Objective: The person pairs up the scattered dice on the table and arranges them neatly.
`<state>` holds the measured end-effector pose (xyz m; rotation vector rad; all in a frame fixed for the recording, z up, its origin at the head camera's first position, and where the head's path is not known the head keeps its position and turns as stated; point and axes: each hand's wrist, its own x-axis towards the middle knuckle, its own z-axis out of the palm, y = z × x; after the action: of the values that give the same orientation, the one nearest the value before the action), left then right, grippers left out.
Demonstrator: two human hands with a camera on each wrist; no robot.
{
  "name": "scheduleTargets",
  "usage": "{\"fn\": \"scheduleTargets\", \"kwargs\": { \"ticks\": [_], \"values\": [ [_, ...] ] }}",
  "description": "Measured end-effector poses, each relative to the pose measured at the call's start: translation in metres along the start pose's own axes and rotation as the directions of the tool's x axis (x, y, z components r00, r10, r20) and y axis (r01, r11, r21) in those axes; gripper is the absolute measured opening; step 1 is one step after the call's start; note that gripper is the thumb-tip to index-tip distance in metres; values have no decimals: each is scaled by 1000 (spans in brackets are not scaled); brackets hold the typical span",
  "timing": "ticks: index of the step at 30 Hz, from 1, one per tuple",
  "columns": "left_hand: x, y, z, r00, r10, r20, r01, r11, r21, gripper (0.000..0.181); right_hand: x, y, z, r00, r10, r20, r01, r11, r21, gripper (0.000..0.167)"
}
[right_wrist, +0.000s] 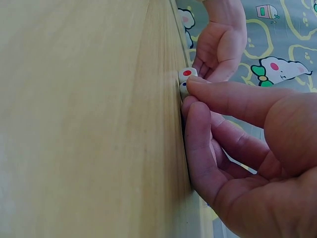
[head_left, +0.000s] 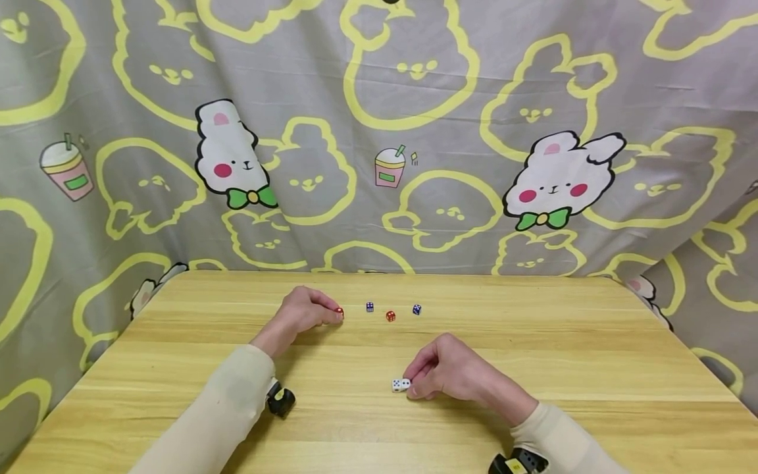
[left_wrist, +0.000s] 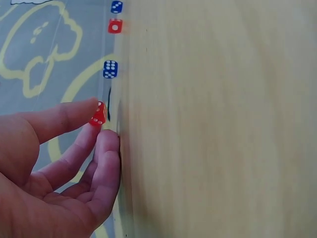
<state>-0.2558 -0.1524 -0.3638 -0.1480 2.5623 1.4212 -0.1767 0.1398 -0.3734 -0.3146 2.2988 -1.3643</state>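
Between thumb and finger, my left hand [head_left: 306,309] pinches a red die [left_wrist: 98,113] at the back left of the wooden table. To its right lie a blue die [head_left: 370,307], another red die [head_left: 391,316] and a second blue die [head_left: 417,309], spaced apart in a loose row. Closer to me, my right hand [head_left: 453,368] pinches a white die [head_left: 405,384]. That die sits side by side with another white die [head_left: 396,385], and the two appear to touch. In the right wrist view the fingertips [right_wrist: 200,87] partly cover the held white die.
The light wooden table [head_left: 331,421] reaches back to a grey curtain [head_left: 367,217] printed with yellow outlines and white rabbits. Dark wrist devices are strapped at both sleeves, the left one [head_left: 281,399] and the right one [head_left: 518,463].
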Motion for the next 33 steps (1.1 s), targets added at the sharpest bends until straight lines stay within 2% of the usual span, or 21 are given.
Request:
{"fn": "scheduleTargets", "kwargs": {
  "ticks": [12, 20, 27, 33],
  "values": [
    [-10, 6, 9, 998, 51, 46, -49, 998, -41, 16, 0, 1, 0, 1000, -12, 3, 12, 1000, 0, 17],
    [-17, 10, 17, 994, 66, 84, -60, 996, -68, 16, 1, 0, 0, 1000, -10, -2, 10, 1000, -16, 17],
    [-21, 12, 23, 993, 56, 99, -50, 997, -66, 16, 1, 1, 1, 1000, -6, -9, 6, 1000, -26, 16],
    [-27, 16, 29, 989, 77, 122, -68, 995, -78, 15, 1, 0, 1, 1000, -3, -6, 3, 1000, -25, 16]
  ]
}}
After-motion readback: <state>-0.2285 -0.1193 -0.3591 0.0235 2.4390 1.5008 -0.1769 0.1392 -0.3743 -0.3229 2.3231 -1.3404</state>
